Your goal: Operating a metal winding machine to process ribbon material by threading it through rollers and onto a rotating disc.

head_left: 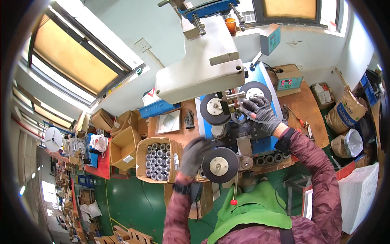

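Observation:
My right hand, in a dark grey glove, reaches into the middle of a bench machine. Its fingers are closed on a thin grey strip that runs below the palm, beside the metal clamp and a small ring. Two black discs with silver hubs, the left disc and the right disc, flank the clamp. My left hand, also gloved, is at the left edge of a black front disc. Motion blurs its fingers, so their grip is unclear.
Left of the machine stands a cardboard box packed with metal rings. Behind it are an opened carton and a blue case. A red-knobbed lever sticks out toward me. A control box sits at the right rear.

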A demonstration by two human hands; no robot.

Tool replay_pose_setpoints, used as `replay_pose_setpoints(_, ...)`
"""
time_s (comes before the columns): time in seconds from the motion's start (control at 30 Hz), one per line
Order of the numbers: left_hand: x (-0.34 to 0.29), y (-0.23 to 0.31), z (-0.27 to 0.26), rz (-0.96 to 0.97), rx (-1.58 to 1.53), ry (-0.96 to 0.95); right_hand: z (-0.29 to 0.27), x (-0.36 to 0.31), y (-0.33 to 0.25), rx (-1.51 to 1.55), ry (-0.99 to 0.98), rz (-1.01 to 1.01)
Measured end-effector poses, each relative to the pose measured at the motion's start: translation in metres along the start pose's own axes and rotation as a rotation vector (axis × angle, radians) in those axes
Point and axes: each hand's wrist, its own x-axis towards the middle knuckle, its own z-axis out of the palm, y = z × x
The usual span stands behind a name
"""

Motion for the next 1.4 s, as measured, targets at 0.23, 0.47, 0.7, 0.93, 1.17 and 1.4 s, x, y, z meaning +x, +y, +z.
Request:
replay_pose_setpoints(0.23,-0.109,-0.206,-0.062,-0.434,0.249,-0.061,-0.005,0.011,-0.009,0.056,-0.03,0.008)
replay_pose_setpoints(0.47,-0.071,-0.168,-0.111,-0.664,0.02,0.006,-0.015,0.004,-0.008,0.124,-0.072,0.079)
replay_pose_setpoints(0.7,0.063,-0.112,-0.174,0.274,1.46,-0.647,-0.015,0.01,-0.016,0.137,-0.082,0.069)
replay_pose_setpoints(0.93,0.067,-0.099,-0.116,-0.499,0.996,-0.078,-0.029,0.004,-0.018,0.288,-0.031,0.207)
replay_pose_setpoints(1.17,0.037,-0.13,-0.113,0.638,1.538,0.143,-0.062,-0.097,-0.043,0.452,0.083,0.612)
replay_pose_setpoints(1.4,0.04,-0.141,-0.123,0.909,1.452,0.16,-0.076,-0.185,-0.094,0.567,0.093,0.894)
